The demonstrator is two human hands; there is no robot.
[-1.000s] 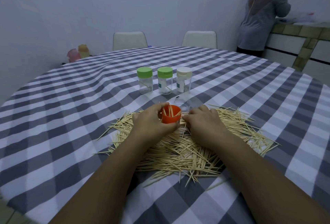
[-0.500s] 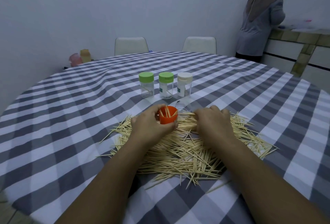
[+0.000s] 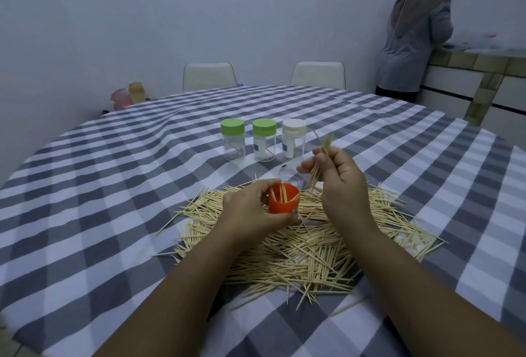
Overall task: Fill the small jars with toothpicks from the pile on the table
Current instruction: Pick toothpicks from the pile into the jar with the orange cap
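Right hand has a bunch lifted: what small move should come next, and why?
Probably lower the right hand and drop its toothpick bunch into the orange jar. The left hand holds that jar open-topped over the pile, with only a few toothpicks inside, just below and left of the bunch.

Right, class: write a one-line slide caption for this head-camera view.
Left hand steadies the orange jar while right hand lifts toothpicks above the pile.

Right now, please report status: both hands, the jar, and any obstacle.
Left hand holds orange jar, few toothpicks inside. Right hand pinches toothpick bundle above pile. Clear jar lies behind orange jar; path open.
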